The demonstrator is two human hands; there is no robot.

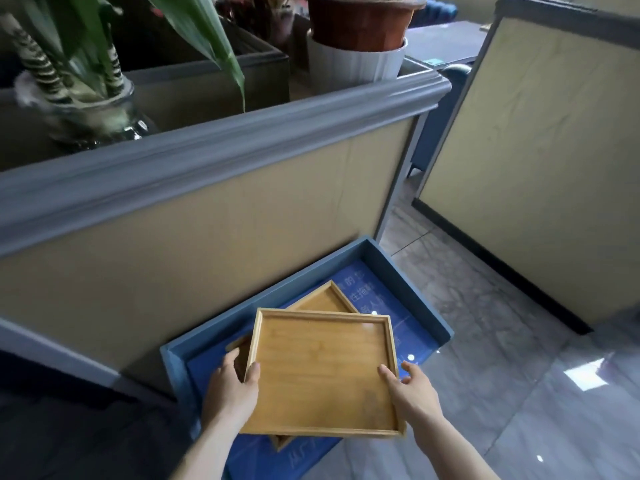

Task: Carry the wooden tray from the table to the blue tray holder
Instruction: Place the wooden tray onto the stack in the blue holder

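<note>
I hold a flat wooden tray (322, 372) with a raised rim over the blue tray holder (408, 285), a low blue box on the floor against a partition. My left hand (232, 389) grips the tray's left edge, thumb on the rim. On the right edge, my right hand (410, 393) has its thumb inside the tray. Another wooden tray (323, 299) lies skewed in the holder, mostly hidden under the one I hold; a corner of it pokes out below (280, 443).
A yellow partition with a grey-blue top rail (207, 147) stands right behind the holder. A second partition (540, 168) stands to the right. Potted plants (356, 39) and a glass vase (93, 112) sit above the rail. Glossy grey floor tiles (502, 375) spread to the right.
</note>
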